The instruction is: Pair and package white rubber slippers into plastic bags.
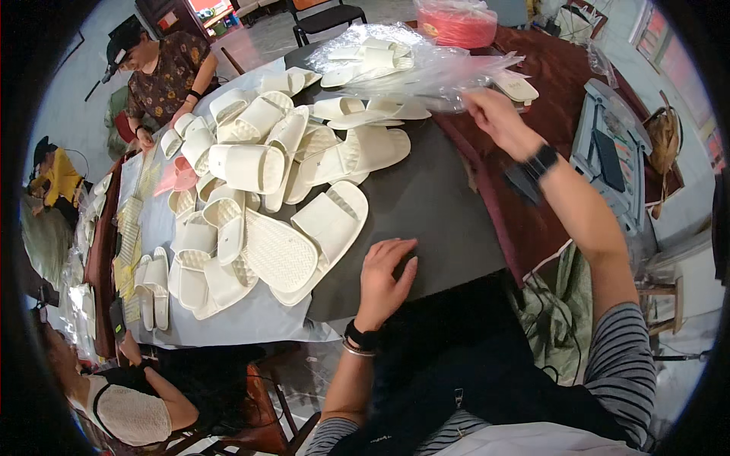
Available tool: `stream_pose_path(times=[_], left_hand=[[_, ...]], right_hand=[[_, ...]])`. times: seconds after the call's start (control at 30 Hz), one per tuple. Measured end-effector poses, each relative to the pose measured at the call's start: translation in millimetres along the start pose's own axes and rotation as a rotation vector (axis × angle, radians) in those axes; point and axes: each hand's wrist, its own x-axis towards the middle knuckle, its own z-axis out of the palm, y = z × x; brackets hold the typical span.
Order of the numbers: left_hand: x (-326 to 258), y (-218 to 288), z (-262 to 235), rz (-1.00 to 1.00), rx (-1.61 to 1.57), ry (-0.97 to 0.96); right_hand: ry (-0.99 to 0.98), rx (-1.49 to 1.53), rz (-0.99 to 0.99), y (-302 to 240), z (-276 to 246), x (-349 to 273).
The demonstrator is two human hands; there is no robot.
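My left hand (386, 280) is open over the dark grey tabletop (445, 205), thumb and fingers apart, holding nothing. It is beside a large cream slipper (332, 222) at the near edge of a pile. At the far side, my right hand (498, 118) is stretched forward with its fingers curled at the edge of a clear plastic bag (449, 76), which they appear to pinch. Just beyond that hand is a pale slipper sole (517, 87). Several cream slippers (247, 167) with textured footbeds lie heaped to the left, some overlapping.
More slippers (372, 57) lie on clear plastic at the back, near a red plastic-wrapped roll (456, 23). A pink slipper (179, 176) lies at left. Dark red cloth (547, 53) covers the right side, beside a grey-blue crate (608, 152). Co-workers sit at left (163, 76) and lower left (133, 403).
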Motion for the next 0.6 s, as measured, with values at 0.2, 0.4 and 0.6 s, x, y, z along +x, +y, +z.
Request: stream_pose_path(times=[0.2, 0.4, 0.6], left_hand=[[4.9, 8.7, 5.9, -0.232, -0.268, 0.144], [27.1, 57.6, 17.0, 0.130, 0.153, 0.042], [25.5, 27.3, 59.1, 0.235, 0.530, -0.322]], right_hand=[[-0.139, -0.415, 0.159, -15.4, -107.7, -180.1], [-0.233, -0.357, 0.431, -9.1, -177.5, -246.4], [0.274, -0.905, -0.058, 26.1, -235.6, -228.9]])
